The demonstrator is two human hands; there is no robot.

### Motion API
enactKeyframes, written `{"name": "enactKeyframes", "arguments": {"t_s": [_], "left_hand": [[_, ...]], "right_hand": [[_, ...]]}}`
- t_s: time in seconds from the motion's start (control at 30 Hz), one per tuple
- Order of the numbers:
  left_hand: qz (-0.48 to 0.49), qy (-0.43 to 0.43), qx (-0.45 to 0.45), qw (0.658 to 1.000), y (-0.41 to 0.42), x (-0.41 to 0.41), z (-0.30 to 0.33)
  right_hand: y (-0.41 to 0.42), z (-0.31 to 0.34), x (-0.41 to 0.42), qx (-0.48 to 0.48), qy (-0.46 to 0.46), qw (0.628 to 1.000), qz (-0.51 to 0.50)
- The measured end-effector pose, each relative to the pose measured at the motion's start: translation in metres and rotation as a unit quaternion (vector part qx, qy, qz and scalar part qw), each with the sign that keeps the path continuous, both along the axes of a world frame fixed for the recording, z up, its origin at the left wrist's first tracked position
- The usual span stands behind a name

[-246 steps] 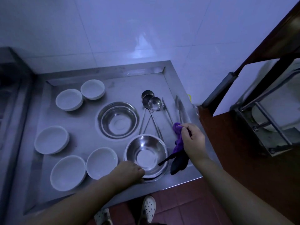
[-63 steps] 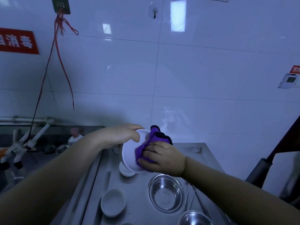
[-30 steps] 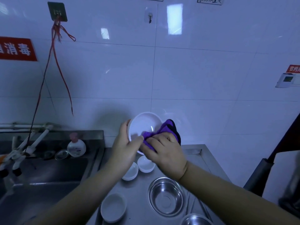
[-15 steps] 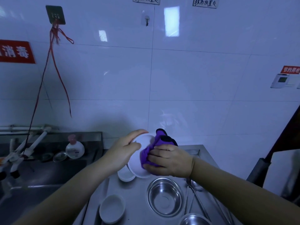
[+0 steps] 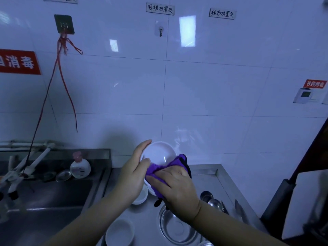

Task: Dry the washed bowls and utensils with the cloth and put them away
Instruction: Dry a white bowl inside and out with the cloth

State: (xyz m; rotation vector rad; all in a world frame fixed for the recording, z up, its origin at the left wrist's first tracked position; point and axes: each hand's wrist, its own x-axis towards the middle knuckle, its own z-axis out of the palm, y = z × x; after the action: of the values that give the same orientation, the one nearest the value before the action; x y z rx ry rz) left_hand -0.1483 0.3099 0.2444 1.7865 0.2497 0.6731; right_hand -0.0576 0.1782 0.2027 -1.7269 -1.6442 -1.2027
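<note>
1. A slip looks like the main risk. The white bowl (image 5: 158, 153) is held up in the air, tilted on edge, above the steel counter (image 5: 209, 176). Wet glaze and a sideways push from the cloth could twist it out of the grip and drop it onto the dishes below.
2. Directly under the hands sit another white bowl (image 5: 142, 195), a steel bowl (image 5: 174, 226) and a third white bowl (image 5: 119, 231) nearer the person. A fall would probably strike one of them.
3. The left hand (image 5: 132, 172) grips the bowl's left rim, with fingers curled behind it and the thumb on its inner face.
4. The right hand (image 5: 174, 186) clutches the purple cloth (image 5: 174, 164) and presses it against the bowl's lower right edge, knuckles up.
5. The two hands meet at the bowl, with forearms converging from below.
6. Ladles (image 5: 210, 199) lie on the counter just right of the right wrist.
</note>
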Motion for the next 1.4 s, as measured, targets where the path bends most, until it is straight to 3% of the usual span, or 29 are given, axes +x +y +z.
{"name": "enactKeyframes", "arguments": {"t_s": [0.17,0.33,0.43,0.53,0.6,0.67,0.77,0.87,1.0,1.07,1.17,1.2,1.27,1.33,1.4], "left_hand": [[-0.050,0.023,0.036,0.998,0.009,0.001,0.009],[-0.139,0.119,0.014,0.983,0.018,0.003,0.030],[-0.191,0.182,-0.013,0.965,0.027,0.003,0.038],[-0.197,0.232,-0.029,0.952,0.040,-0.003,0.040],[-0.161,0.260,0.006,0.952,0.047,-0.005,0.044],[-0.131,0.244,0.071,0.958,0.052,-0.005,0.048],[-0.176,0.220,0.124,0.952,0.057,-0.005,0.054],[-0.266,0.258,0.161,0.915,0.052,-0.006,0.055],[-0.281,0.290,0.228,0.886,0.045,0.001,0.044],[-0.294,0.269,0.184,0.898,0.048,0.004,0.034],[-0.273,0.184,0.056,0.943,0.053,0.004,0.019],[-0.261,0.155,0.019,0.953,0.053,0.004,0.013],[-0.238,0.107,-0.036,0.965,0.045,0.005,0.003],[-0.217,0.066,-0.081,0.971,0.032,0.009,-0.004],[-0.208,0.036,-0.120,0.970,0.018,0.013,-0.006]], "right_hand": [[-0.008,0.006,0.036,-0.065,-0.101,0.990,0.079],[-0.017,0.026,0.058,-0.129,-0.225,0.959,0.118],[-0.016,0.033,0.049,-0.140,-0.203,0.960,0.132],[-0.014,0.035,0.027,-0.186,-0.089,0.970,0.128],[-0.016,0.040,0.015,-0.245,0.054,0.957,0.144],[-0.021,0.047,0.010,-0.275,0.250,0.914,0.163],[-0.029,0.051,0.012,-0.290,0.479,0.810,0.174],[-0.031,0.052,0.019,-0.312,0.560,0.751,0.156],[-0.034,0.049,0.035,-0.294,0.611,0.719,0.151],[-0.034,0.044,0.040,-0.234,0.653,0.699,0.175],[-0.031,0.040,0.044,-0.013,0.732,0.648,0.211],[-0.030,0.041,0.045,0.063,0.733,0.650,0.193],[-0.029,0.043,0.045,0.150,0.692,0.695,0.122],[-0.024,0.045,0.037,0.159,0.638,0.749,0.082],[-0.015,0.045,0.025,0.132,0.610,0.777,0.081]]}}
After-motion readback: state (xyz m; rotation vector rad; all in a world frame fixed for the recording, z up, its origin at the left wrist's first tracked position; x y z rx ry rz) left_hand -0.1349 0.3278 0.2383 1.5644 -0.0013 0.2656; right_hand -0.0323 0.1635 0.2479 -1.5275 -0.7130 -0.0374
